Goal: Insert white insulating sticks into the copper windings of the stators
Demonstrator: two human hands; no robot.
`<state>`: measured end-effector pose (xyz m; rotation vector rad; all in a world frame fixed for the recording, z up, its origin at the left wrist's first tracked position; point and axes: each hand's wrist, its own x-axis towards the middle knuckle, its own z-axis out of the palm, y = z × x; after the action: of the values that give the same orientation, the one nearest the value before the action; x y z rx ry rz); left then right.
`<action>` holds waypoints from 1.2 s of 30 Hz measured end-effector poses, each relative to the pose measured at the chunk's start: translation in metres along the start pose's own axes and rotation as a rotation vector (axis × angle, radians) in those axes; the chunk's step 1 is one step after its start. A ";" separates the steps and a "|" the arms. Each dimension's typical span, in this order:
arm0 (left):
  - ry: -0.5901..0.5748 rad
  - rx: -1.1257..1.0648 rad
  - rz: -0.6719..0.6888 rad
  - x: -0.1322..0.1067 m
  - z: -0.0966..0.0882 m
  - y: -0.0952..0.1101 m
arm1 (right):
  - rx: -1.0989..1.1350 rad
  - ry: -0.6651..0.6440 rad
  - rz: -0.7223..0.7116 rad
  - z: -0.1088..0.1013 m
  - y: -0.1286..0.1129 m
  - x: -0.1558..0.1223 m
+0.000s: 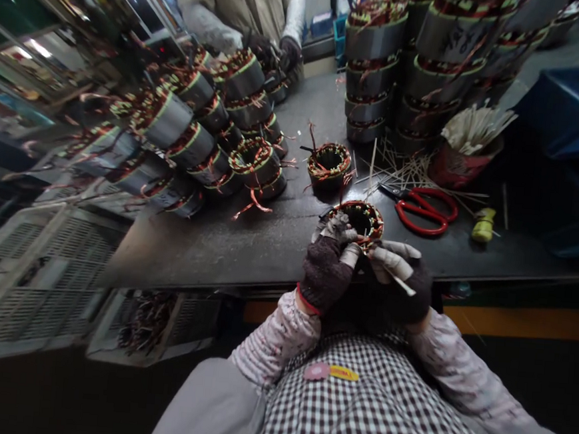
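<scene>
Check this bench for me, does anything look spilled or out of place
Thin pale sticks lie scattered on the bench, beside the red cup and behind the scissors. Similar ones stand bundled in that cup, so these look possibly spilled.

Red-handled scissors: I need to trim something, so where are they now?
In the head view, right of centre, the red-handled scissors lie on the table beyond the right hand, by scattered white sticks and left of the yellow bundle.

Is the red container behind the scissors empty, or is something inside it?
Filled: the red container holds a thick bundle of white sticks, rising above its edge.
</scene>
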<state>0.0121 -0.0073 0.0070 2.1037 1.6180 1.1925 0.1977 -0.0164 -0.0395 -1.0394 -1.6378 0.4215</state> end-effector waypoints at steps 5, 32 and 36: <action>0.038 0.091 0.024 0.001 0.007 0.001 | -0.022 -0.113 -0.107 -0.008 -0.010 -0.005; 0.105 -0.580 -0.332 0.004 0.019 0.003 | 0.072 -0.300 0.507 -0.020 -0.057 0.062; 0.106 -0.540 -0.337 0.005 0.018 0.003 | -0.028 -0.354 0.438 -0.022 -0.053 0.062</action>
<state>0.0276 0.0009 -0.0003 1.4001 1.4087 1.4346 0.1954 -0.0009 0.0434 -1.4104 -1.7192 0.9172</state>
